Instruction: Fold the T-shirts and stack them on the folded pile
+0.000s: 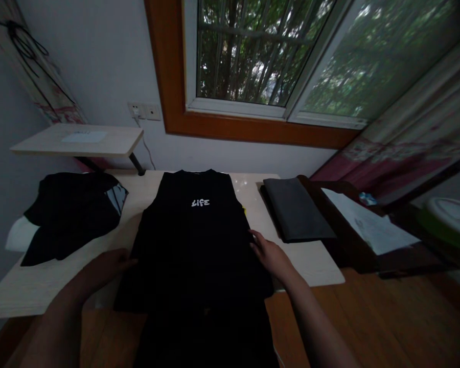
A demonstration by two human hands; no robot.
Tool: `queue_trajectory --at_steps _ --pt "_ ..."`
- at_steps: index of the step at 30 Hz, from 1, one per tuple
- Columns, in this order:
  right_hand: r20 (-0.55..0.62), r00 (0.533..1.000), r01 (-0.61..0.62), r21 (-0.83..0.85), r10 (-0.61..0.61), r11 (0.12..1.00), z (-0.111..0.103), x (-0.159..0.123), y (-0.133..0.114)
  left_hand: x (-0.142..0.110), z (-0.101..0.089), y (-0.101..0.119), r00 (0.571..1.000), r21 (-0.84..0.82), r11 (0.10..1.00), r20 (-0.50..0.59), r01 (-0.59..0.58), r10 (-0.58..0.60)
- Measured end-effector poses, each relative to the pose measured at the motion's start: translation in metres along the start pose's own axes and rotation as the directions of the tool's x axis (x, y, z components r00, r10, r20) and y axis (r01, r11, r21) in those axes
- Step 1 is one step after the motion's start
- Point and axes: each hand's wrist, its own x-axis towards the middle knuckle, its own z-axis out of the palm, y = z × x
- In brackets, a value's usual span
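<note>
On pale table: black sleeveless shirt [199, 245]; hands [267, 254] alongside.

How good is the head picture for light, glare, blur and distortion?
Head view: dim indoors, brighter through the sliding glass window; black sleeveless cloth top nearly featureless, its white print distinct. Head view: faint glare spots on the pale wooden table; far right soft and stretched, including the round green-and-white object.
</note>
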Motion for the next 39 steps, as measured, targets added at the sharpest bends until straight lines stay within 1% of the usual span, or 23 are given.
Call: queue_trajectory --at_steps 2,4,6,8,10,12,15,18,20,22,23,24,25,26,28,30,33,34,36,39 --pt "-0.062 0.998 0.005 -0.001 -0.005 1.000 -0.001 0.007 -0.003 0.008 -0.004 0.007 0.994 0.015 1.000 -0.105 0.017 -0.015" --pt "-0.143 0.990 0.003 -0.021 -0.006 1.000 -0.001 0.015 -0.008 0.019 -0.006 0.014 0.978 0.020 0.999 -0.208 0.042 -0.037" --pt "-0.201 0.980 -0.010 -0.050 0.000 0.999 0.000 0.024 -0.013 0.030 -0.005 0.020 0.958 0.029 0.998 -0.283 0.063 -0.053" --pt "-0.215 0.977 -0.022 -0.076 0.005 0.997 0.001 0.031 -0.016 0.039 -0.003 0.024 0.945 0.037 0.997 -0.324 0.066 -0.050" --pt "-0.184 0.983 -0.014 -0.079 -0.001 0.997 0.002 0.035 -0.017 0.044 -0.001 0.026 0.941 0.034 0.997 -0.335 0.067 -0.052" --pt "-0.136 0.991 -0.008 -0.059 0.000 0.998 0.002 0.036 -0.016 0.044 0.000 0.026 0.944 0.025 0.998 -0.327 0.061 -0.049" --pt "-0.060 0.998 -0.015 -0.005 0.014 1.000 0.000 0.030 -0.008 0.036 -0.001 0.021 0.958 0.034 0.999 -0.285 0.033 -0.022" --pt "0.037 0.999 0.005 0.085 -0.008 0.996 -0.007 0.017 0.004 0.022 -0.003 0.013 0.984 0.046 0.999 -0.179 -0.003 0.011" --pt "0.132 0.990 0.023 0.187 -0.048 0.982 -0.013 0.006 0.012 0.014 -0.004 0.008 0.996 0.039 0.999 -0.086 -0.019 0.022" --pt "0.240 0.968 0.004 0.299 -0.079 0.954 -0.019 -0.002 0.018 0.007 -0.005 0.003 0.999 0.022 0.999 -0.012 -0.031 0.031" --pt "0.277 0.957 -0.014 0.340 -0.086 0.940 -0.022 -0.004 0.020 0.005 -0.006 0.002 0.999 0.016 0.999 0.006 -0.036 0.036" --pt "0.286 0.954 -0.024 0.363 -0.087 0.931 -0.024 -0.004 0.021 0.004 -0.007 0.001 0.999 0.012 0.999 0.007 -0.038 0.038" --pt "0.264 0.961 -0.019 0.368 -0.084 0.930 -0.025 -0.002 0.021 0.005 -0.008 0.002 0.999 0.013 0.999 -0.005 -0.037 0.037" --pt "0.211 0.975 -0.006 0.354 -0.073 0.935 -0.026 0.001 0.020 0.006 -0.009 0.002 0.999 0.017 0.999 -0.032 -0.036 0.036" --pt "0.063 0.997 0.018 0.291 -0.038 0.957 -0.024 0.012 0.018 0.012 -0.010 0.005 0.993 0.023 0.999 -0.110 -0.037 0.039" --pt "-0.059 0.998 0.015 0.221 -0.002 0.975 -0.019 0.025 0.013 0.021 -0.010 0.010 0.982 0.022 0.999 -0.184 -0.048 0.051" --pt "-0.164 0.986 -0.006 0.138 0.029 0.990 -0.009 0.043 0.004 0.034 -0.006 0.017 0.967 0.013 1.000 -0.252 -0.028 0.030" --pt "-0.176 0.983 -0.024 0.111 0.043 0.994 -0.007 0.047 0.001 0.037 -0.004 0.019 0.964 0.009 1.000 -0.267 -0.017 0.018" --pt "-0.162 0.983 -0.080 0.062 0.089 0.995 -0.004 0.052 -0.003 0.039 -0.002 0.022 0.961 0.001 1.000 -0.276 0.000 0.001" --pt "-0.070 0.986 -0.153 0.013 0.154 0.988 -0.007 0.051 -0.004 0.034 -0.001 0.022 0.970 -0.006 1.000 -0.244 -0.003 0.001"
